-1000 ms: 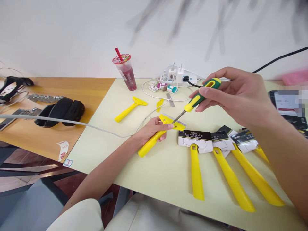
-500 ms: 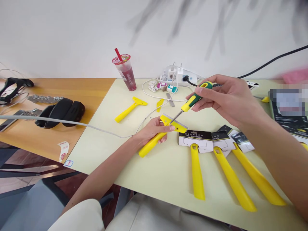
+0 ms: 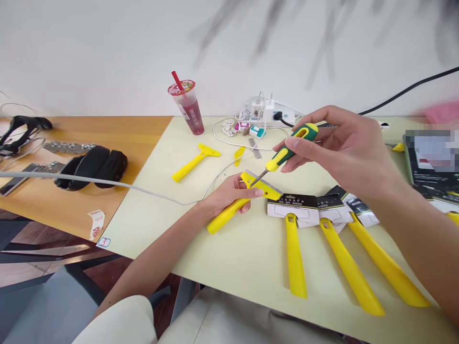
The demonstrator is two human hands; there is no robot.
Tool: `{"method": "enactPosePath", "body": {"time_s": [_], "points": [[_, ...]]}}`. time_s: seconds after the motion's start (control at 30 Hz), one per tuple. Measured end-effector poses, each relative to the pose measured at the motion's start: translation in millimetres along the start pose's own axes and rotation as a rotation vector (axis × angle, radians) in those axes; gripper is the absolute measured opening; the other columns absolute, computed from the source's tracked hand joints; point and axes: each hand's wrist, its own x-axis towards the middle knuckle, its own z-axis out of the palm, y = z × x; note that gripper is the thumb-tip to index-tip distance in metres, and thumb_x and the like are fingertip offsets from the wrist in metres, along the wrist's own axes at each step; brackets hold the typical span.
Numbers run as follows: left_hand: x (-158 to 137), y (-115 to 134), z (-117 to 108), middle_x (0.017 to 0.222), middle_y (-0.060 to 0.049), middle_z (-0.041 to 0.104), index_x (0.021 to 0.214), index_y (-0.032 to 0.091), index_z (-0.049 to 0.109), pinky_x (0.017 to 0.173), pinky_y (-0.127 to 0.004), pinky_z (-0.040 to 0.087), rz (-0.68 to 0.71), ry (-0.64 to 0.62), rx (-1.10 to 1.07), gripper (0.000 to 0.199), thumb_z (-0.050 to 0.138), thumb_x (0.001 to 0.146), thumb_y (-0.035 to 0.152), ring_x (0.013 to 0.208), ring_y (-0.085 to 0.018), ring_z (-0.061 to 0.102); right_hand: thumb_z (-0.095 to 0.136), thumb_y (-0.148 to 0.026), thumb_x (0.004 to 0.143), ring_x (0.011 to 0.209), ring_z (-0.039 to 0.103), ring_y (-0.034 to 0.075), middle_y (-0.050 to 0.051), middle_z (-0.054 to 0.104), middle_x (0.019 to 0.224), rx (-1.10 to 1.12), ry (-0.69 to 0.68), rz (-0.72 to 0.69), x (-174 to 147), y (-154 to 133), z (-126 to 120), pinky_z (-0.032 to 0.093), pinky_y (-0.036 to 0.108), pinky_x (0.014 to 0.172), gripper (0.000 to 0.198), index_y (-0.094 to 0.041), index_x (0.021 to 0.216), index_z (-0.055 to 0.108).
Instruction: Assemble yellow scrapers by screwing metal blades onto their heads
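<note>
My left hand [image 3: 233, 193] is closed round a yellow scraper [image 3: 226, 216] just below its wide head, with the thumb across the front. A metal blade edge shows along the head, and a screw and a dark hole are visible on its face. In my right hand [image 3: 337, 143] I grip a green and yellow screwdriver [image 3: 287, 152], tilted down to the left. Its tip meets the scraper head near the middle; whether it sits in a screw I cannot tell. Beyond my left hand lie another yellow scraper [image 3: 195, 161], a small yellow plate [image 3: 238, 155] and a grey blade [image 3: 256, 149].
Several carded yellow scrapers [image 3: 297, 258] lie at the right. A drink cup [image 3: 190, 110] with a red straw stands at the back, left of a power strip [image 3: 267, 112]. A white cable [image 3: 154, 193] crosses the table. Black gear [image 3: 95, 167] sits at the left.
The screwdriver has turned slightly in my right hand, and its shaft leans lower. My right fingers have shifted a little on the handle. My left hand keeps its hold on the scraper.
</note>
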Motion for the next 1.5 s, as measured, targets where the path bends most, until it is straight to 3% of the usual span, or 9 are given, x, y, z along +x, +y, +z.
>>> {"method": "enactPosePath", "body": {"time_s": [0.4,0.53,0.7,1.03,1.17,1.27,1.4,1.5], "points": [[-1,1,1,0.072,0.004,0.067,0.104,0.018,0.063,0.043,-0.022,0.046,-0.014,0.002,0.025,0.061,0.103,0.068,0.046,0.045,-0.008,0.059,0.095,-0.058,0.08,0.094,0.084,0.044,0.006,0.085,0.09,-0.031,-0.069,-0.026,9,10,-15,0.067,0.06,0.079,0.043,-0.037,0.11,0.073],[-1,2,1,0.07,0.004,0.067,0.103,0.018,0.063,0.044,-0.022,0.046,-0.023,0.008,0.034,0.06,0.103,0.067,0.046,0.045,-0.008,0.058,0.098,-0.054,0.078,0.094,0.084,0.044,0.006,0.085,0.095,-0.051,-0.063,-0.048,7,4,-19,0.068,0.062,0.083,0.042,-0.036,0.108,0.074],[0,0,0,0.065,0.005,0.065,0.102,0.019,0.062,0.043,-0.021,0.045,-0.013,0.012,0.046,0.059,0.102,0.069,0.048,0.044,-0.009,0.058,0.094,-0.06,0.081,0.092,0.084,0.042,0.006,0.083,0.087,-0.148,-0.031,-0.055,3,-4,-23,0.069,0.06,0.085,0.043,-0.034,0.11,0.075],[2,-1,0,0.076,0.003,0.069,0.106,0.019,0.062,0.04,-0.02,0.043,-0.002,0.028,0.024,0.06,0.101,0.071,0.047,0.043,-0.007,0.058,0.093,-0.06,0.083,0.073,0.083,0.035,0.003,0.08,0.077,-0.216,-0.017,-0.082,-5,-22,-22,0.065,0.05,0.064,0.037,-0.033,0.1,0.073],[3,-2,0,0.08,0.002,0.071,0.109,0.018,0.063,0.039,-0.02,0.041,-0.004,0.05,0.007,0.059,0.1,0.072,0.046,0.044,-0.007,0.057,0.092,-0.058,0.084,0.06,0.078,0.027,0.003,0.082,0.079,-0.227,-0.034,-0.134,-5,-20,-23,0.049,0.041,0.042,0.036,-0.032,0.098,0.072],[2,-2,1,0.085,0.001,0.072,0.109,0.019,0.063,0.04,-0.019,0.042,0.002,0.074,-0.001,0.057,0.1,0.074,0.044,0.045,-0.006,0.058,0.092,-0.056,0.083,0.051,0.072,0.023,0.0,0.08,0.075,-0.254,-0.017,-0.177,-6,-18,-21,0.042,0.037,0.036,0.035,-0.032,0.1,0.073],[1,-1,4,0.086,0.0,0.072,0.108,0.019,0.063,0.04,-0.02,0.044,-0.01,0.093,0.006,0.058,0.1,0.073,0.044,0.047,-0.007,0.06,0.092,-0.05,0.085,0.055,0.075,0.023,-0.002,0.08,0.075,-0.256,-0.019,-0.221,-8,-16,-18,0.058,0.037,0.045,0.031,-0.032,0.102,0.073],[1,-1,5,0.083,0.001,0.072,0.105,0.02,0.062,0.041,-0.02,0.044,-0.018,0.108,0.013,0.059,0.102,0.07,0.046,0.047,-0.007,0.06,0.094,-0.05,0.083,0.057,0.077,0.024,-0.001,0.08,0.078,-0.236,-0.043,-0.251,-9,-15,-18,0.062,0.038,0.047,0.034,-0.03,0.101,0.073]]}}
